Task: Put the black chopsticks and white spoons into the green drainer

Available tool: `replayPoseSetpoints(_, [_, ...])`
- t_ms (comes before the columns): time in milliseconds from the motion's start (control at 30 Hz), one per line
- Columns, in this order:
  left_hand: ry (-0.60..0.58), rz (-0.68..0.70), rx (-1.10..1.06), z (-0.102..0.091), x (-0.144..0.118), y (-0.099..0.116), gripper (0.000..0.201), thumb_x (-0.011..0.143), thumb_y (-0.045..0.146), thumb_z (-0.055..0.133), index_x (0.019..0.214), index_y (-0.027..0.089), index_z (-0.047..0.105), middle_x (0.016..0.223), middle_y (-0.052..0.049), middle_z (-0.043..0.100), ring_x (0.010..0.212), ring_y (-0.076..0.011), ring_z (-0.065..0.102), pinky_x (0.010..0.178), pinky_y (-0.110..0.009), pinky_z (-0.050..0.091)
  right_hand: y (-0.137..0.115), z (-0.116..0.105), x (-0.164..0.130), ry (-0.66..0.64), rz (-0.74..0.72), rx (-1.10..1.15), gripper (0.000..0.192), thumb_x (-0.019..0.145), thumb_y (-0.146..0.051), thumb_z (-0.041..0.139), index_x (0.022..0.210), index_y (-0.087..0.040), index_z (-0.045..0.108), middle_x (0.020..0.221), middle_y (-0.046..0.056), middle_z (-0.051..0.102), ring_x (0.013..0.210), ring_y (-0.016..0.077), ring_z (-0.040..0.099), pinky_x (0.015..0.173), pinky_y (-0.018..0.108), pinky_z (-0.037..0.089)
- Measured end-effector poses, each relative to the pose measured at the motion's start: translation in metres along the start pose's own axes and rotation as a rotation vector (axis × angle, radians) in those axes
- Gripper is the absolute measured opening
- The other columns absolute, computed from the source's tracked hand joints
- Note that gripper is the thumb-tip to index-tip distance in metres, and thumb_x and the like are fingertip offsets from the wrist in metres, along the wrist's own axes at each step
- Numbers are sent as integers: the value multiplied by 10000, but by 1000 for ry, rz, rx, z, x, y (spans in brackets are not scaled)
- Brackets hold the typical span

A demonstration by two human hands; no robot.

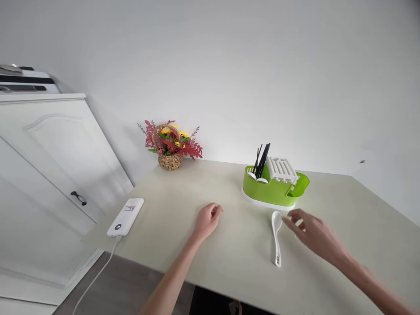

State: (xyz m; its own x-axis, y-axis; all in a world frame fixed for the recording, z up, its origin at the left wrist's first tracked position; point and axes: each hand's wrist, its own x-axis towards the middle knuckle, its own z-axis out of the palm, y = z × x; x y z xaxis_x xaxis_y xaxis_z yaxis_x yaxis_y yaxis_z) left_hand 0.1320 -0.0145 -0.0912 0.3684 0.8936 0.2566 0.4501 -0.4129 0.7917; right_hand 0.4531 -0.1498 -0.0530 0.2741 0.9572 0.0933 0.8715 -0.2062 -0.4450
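White spoon (276,236) beside right hand (315,234)

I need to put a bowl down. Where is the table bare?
Bare: between the power bank and left hand, and before the flower basket. Crowded: the white spoon lies between the green holder and right hand.

White wall (262,65), white cabinet (49,153) (left side)

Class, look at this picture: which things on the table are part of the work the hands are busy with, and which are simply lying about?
In use:
- white spoon, right hand reaching beside its bowl
- green cutlery holder with black chopsticks
- left hand, loosely curled on the table

Lying about:
- flower basket
- white power bank with cable
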Motion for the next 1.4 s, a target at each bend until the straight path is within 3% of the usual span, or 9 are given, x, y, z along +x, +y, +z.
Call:
replayPoseSetpoints(200, [14, 5, 45, -1, 1, 3, 370, 1011, 465, 465, 855, 205, 678, 761, -18, 689, 657, -155, 603, 619, -250, 414, -40, 43, -29, -219, 118, -133, 322, 1026, -476, 381, 970, -225, 576, 985, 101, 752, 829, 289, 734, 657, 342, 424])
replayPoseSetpoints(433, [-38, -28, 28, 2, -31, 32, 426, 1019, 564, 433, 986, 209, 666, 872, -36, 706, 711, -171, 630, 667, -269, 471, -99, 64, -44, -300, -85, -68, 278, 1045, -262, 346, 900, -200, 575, 893, 114, 743, 813, 256, 723, 643, 305, 346])
replayPoseSetpoints(567, [-200, -87, -61, -3, -53, 62, 445, 1037, 570, 411, 1262, 227, 583, 852, -19, 711, 652, -154, 629, 652, -265, 476, -103, 69, -51, -300, -217, 133, 336, 1065, -336, 304, 810, -232, 498, 774, 22, 673, 695, 174, 619, 627, 289, 303])
replayPoseSetpoints(667, [-369, -105, -94, -10, -59, 83, 431, 1038, 566, 429, 1206, 218, 621, 609, 33, 606, 558, -149, 610, 552, -240, 413, -95, 66, -56, -340, -258, 419, 398, 1058, -436, 310, 729, -234, 404, 628, -38, 473, 584, 129, 434, 595, 283, 268])
replayPoseSetpoints(800, [-442, -71, -139, -27, -52, 110, 372, 1026, 518, 500, 1122, 207, 679, 664, 10, 634, 598, -157, 683, 501, -215, 397, -72, 50, -59, -516, -260, 758, 445, 1022, -594, 383, 811, -223, 510, 631, -68, 363, 580, 112, 353, 561, 265, 278])
replayPoseSetpoints(900, [-310, 14, -151, -51, -34, 134, 315, 1014, 462, 554, 1105, 198, 699, 755, -15, 692, 635, -154, 703, 560, -222, 477, -47, 40, -60, -533, -270, 900, 454, 999, -617, 449, 1153, -212, 583, 685, -60, 469, 637, 129, 465, 635, 271, 381])
replayPoseSetpoints(1100, [396, 284, -232, -76, 52, 172, 343, 945, 472, 660, 1166, 209, 657, 1027, -55, 729, 561, -103, 660, 541, -227, 537, -20, 47, -62, -283, -124, 972, 498, 1004, -604, 446, 1234, -185, 586, 678, -44, 513, 640, 146, 504, 665, 298, 435])
replayPoseSetpoints(1233, [378, 381, -108, -59, 118, 171, 320, 965, 461, 618, 1149, 205, 673, 1012, -45, 736, 543, -90, 663, 486, -181, 484, -21, 54, -64, -307, -195, 910, 425, 1000, -574, 485, 1143, -199, 624, 705, -40, 505, 647, 139, 477, 626, 283, 399])
replayPoseSetpoints(1400, [40, 415, 109, -35, 165, 151, 241, 977, 377, 591, 1102, 214, 716, 873, 0, 743, 569, -107, 678, 527, -183, 469, -22, 53, -61, -329, -190, 920, 412, 1016, -561, 455, 1142, -202, 614, 677, -48, 497, 626, 133, 460, 621, 280, 385])
